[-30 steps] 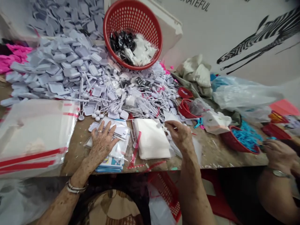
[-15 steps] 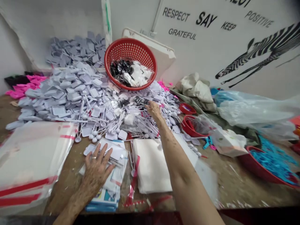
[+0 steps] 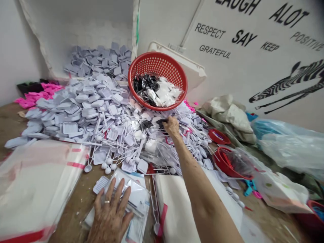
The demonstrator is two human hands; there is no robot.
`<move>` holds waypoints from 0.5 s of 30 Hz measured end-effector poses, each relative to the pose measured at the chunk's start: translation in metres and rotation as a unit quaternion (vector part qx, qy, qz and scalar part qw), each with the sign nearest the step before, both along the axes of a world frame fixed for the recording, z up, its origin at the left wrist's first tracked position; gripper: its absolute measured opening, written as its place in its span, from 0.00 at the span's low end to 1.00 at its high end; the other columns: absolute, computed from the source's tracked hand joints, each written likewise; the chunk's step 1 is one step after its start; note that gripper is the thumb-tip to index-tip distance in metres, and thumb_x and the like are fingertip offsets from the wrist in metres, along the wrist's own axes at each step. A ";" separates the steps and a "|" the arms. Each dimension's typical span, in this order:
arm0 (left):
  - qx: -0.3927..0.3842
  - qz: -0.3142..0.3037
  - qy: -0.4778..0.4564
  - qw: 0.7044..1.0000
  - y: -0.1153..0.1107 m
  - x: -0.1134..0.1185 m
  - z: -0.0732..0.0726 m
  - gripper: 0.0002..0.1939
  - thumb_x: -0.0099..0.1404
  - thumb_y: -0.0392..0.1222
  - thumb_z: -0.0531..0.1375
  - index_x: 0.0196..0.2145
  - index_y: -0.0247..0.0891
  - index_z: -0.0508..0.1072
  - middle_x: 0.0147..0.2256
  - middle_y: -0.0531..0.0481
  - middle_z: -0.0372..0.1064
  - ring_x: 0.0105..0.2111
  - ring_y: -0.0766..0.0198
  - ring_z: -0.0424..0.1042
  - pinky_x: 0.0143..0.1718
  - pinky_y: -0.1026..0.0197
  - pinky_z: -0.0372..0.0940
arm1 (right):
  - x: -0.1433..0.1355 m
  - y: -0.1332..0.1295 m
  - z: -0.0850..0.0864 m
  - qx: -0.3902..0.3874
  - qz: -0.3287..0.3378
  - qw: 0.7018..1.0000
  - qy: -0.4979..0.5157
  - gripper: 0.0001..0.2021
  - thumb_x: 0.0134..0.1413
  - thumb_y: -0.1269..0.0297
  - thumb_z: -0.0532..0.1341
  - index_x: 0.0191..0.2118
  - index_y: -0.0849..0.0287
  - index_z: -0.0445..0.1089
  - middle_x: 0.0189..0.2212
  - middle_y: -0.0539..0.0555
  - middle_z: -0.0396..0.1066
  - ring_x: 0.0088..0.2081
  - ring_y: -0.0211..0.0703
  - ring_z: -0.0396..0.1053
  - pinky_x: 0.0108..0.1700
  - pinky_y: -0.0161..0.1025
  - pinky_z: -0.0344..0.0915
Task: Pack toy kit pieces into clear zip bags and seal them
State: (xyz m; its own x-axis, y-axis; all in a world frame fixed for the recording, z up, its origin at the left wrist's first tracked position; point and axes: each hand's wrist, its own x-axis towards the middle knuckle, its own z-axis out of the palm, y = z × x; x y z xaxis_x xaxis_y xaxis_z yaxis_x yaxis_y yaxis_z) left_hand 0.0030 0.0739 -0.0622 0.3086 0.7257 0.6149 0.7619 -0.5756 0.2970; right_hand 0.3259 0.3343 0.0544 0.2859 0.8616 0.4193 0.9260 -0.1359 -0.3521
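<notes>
My left hand [image 3: 111, 207] lies flat with fingers spread on a clear plastic bag [image 3: 124, 184] holding pale things. Under that bag are printed sheets, and a small ribbed white tray [image 3: 101, 184] sits by my fingertips. Out over the heap, my right hand [image 3: 172, 126] has its fingers closed on a small black packet [image 3: 161, 122]; part of the packet is hidden by the fingers. Around it lie long-handled white plastic spoons [image 3: 134, 148] and other clear packets. Just behind stands a red perforated basket [image 3: 157, 60] with black and white packets inside.
A large pile of white plastic pieces [image 3: 86, 98] spreads across the back left. Wide clear bags with red strips [image 3: 37, 182] lie at the left, a white stack [image 3: 174, 206] at front centre. Small red baskets [image 3: 230, 163] and a crumpled plastic sheet [image 3: 291, 141] are at right.
The camera view has shifted, so the table sits lower and further right in the picture. My right hand stays at the black packet, and my left hand remains on the clear bag.
</notes>
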 end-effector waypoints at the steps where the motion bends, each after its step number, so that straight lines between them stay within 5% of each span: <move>1: -0.001 0.000 -0.008 1.000 0.000 0.001 0.000 0.27 0.67 0.55 0.59 0.59 0.42 0.70 0.60 0.41 0.66 0.68 0.49 0.49 0.67 0.42 0.35 | 0.003 -0.005 0.005 0.003 0.018 1.000 0.007 0.13 0.48 0.69 0.60 0.41 0.64 0.73 0.41 0.64 0.74 0.46 0.59 0.69 0.52 0.55 0.62; 4: -0.003 0.001 -0.021 1.000 -0.001 0.003 0.001 0.27 0.66 0.55 0.60 0.58 0.42 0.70 0.60 0.41 0.67 0.68 0.49 0.49 0.67 0.41 0.36 | 0.009 -0.018 0.025 0.020 0.075 0.996 0.033 0.10 0.47 0.67 0.59 0.36 0.59 0.73 0.34 0.55 0.74 0.38 0.51 0.71 0.46 0.48 0.66; 7: -0.004 0.003 -0.026 1.000 -0.001 0.003 0.002 0.26 0.66 0.55 0.59 0.58 0.41 0.70 0.60 0.41 0.67 0.68 0.49 0.50 0.67 0.41 0.36 | 0.002 -0.012 0.046 0.049 0.121 0.990 0.053 0.11 0.47 0.65 0.59 0.39 0.57 0.73 0.39 0.53 0.74 0.40 0.48 0.72 0.47 0.45 0.66; 10: -0.003 0.003 -0.036 0.999 -0.001 0.004 0.003 0.25 0.67 0.55 0.58 0.58 0.41 0.71 0.60 0.41 0.67 0.68 0.49 0.50 0.67 0.41 0.35 | -0.015 0.019 0.056 0.069 0.145 0.985 0.063 0.10 0.43 0.65 0.62 0.36 0.55 0.74 0.42 0.53 0.73 0.44 0.48 0.71 0.50 0.44 0.65; 15: 0.007 0.002 -0.039 0.999 0.001 0.004 0.002 0.25 0.66 0.55 0.59 0.57 0.42 0.71 0.59 0.41 0.68 0.67 0.49 0.53 0.67 0.43 0.37 | -0.032 0.074 0.054 0.088 0.104 0.986 0.098 0.04 0.41 0.65 0.60 0.28 0.55 0.72 0.27 0.52 0.71 0.36 0.49 0.69 0.44 0.45 0.67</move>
State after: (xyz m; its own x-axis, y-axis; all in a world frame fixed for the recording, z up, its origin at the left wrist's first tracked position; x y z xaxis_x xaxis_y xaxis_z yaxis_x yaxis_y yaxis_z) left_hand 0.0068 0.0744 -0.0597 0.2574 0.7176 0.6472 0.7390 -0.5777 0.3465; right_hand 0.2936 0.4081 0.1086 0.2013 0.8289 0.5219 0.8397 0.1283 -0.5277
